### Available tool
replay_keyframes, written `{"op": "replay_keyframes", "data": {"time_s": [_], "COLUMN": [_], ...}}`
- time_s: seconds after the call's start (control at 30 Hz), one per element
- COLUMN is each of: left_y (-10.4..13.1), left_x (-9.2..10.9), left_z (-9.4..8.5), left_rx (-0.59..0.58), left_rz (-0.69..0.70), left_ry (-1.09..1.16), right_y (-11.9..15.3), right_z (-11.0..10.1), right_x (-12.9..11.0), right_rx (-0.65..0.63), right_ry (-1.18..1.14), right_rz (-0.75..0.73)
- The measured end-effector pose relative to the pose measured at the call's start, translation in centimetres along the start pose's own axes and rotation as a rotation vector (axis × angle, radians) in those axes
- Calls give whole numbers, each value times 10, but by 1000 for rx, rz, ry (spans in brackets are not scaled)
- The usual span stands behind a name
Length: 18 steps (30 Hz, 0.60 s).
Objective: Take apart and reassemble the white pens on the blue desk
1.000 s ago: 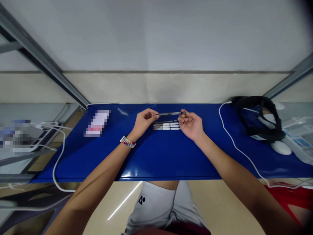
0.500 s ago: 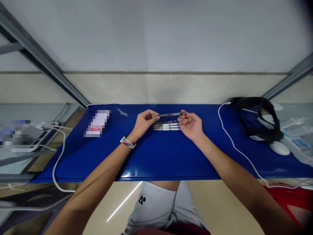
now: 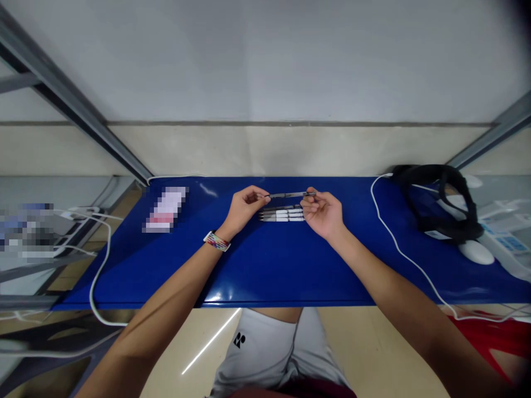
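Observation:
A dark, partly clear pen point(image 3: 290, 194) is held level between my two hands, above the blue table point(image 3: 274, 265). My left hand point(image 3: 248, 207) pinches its left end with closed fingers. The fingertips of my right hand point(image 3: 323, 210) are closed on the right end, palm turned up. Just below the held pen, several pens point(image 3: 286, 214) with white and grey barrels lie side by side, tips to the left. My right hand's fingers hide part of their right ends.
A blurred white and pink item point(image 3: 166, 209) lies at the table's left. At the right are a black headset-like strap point(image 3: 446, 204), a white rounded object point(image 3: 477, 252) and a white cable point(image 3: 398, 249). Metal posts rise on both sides.
The fingers of my right hand have shifted very slightly at the pen's right end. Both hands otherwise keep their places.

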<state>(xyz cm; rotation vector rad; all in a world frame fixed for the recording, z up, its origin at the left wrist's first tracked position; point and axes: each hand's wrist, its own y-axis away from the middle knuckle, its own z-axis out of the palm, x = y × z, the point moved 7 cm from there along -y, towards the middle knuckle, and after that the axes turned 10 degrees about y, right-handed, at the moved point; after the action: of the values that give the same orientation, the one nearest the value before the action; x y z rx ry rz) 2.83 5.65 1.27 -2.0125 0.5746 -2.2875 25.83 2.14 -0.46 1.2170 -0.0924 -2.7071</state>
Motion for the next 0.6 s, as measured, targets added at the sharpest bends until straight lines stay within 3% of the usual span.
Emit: {"op": "replay_keyframes", "data": {"time_s": [0.33,0.43,0.6], "left_y": [1,-1,-2], "left_x": [5,6,7], "left_z": [1,-1,-5], "left_rx": [1,16,19], "left_rz": [13,30,46], "left_ry": [-11,10,-23], "right_y": [3,1,-1], "right_z": [4,3,-9], "right_x": [-4,-10,-24], "right_rx": [-5,20,156], "right_ry": [54,238,686], "right_rz": [-23,-86,-381]}}
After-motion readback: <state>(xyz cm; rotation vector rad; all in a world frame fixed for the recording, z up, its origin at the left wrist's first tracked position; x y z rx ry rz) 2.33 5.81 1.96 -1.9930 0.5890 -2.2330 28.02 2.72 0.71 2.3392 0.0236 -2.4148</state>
